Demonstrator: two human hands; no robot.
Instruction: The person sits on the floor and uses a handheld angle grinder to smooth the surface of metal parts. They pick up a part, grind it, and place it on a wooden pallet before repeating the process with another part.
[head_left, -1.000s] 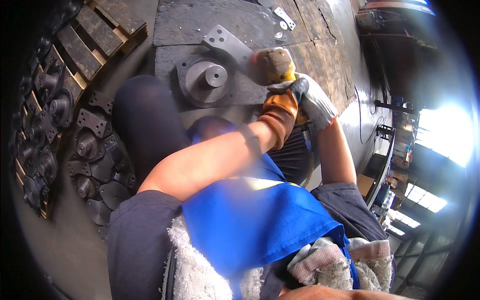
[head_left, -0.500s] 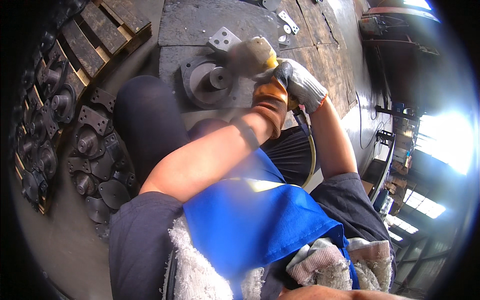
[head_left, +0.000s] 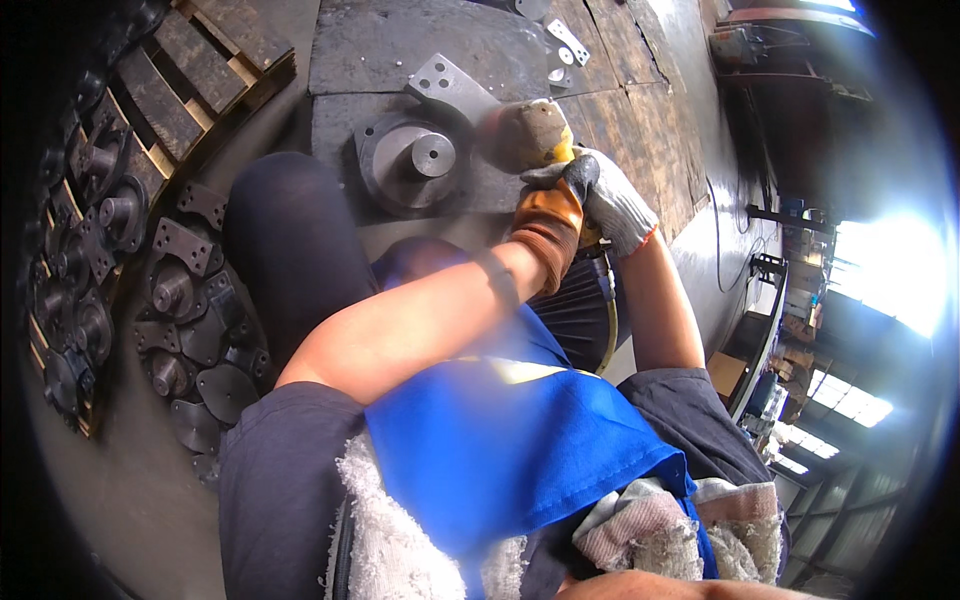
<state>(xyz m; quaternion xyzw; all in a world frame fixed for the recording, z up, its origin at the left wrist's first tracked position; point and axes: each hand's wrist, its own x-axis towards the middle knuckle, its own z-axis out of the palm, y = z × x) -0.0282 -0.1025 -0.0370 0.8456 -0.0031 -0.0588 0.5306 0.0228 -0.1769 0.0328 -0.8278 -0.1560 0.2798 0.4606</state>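
The left hand [head_left: 548, 222], in an orange glove, and the right hand [head_left: 612, 200], in a grey and white knit glove, sit close together on a grinder [head_left: 540, 140]. The fingers of both hands are curled tight around its yellow body. The grinder's blurred head sits at the right edge of a round metal part [head_left: 405, 165], a dark disc with a raised hub in its middle. The part lies on a dark steel surface [head_left: 380, 50], next to a grey plate [head_left: 452, 85] with holes. A yellowish hose [head_left: 610, 320] runs down from the grinder between the forearms. To the left, a wooden pallet [head_left: 215, 60] holds rows of similar dark castings [head_left: 180, 300]. A blue apron [head_left: 500, 440] covers the person's front.
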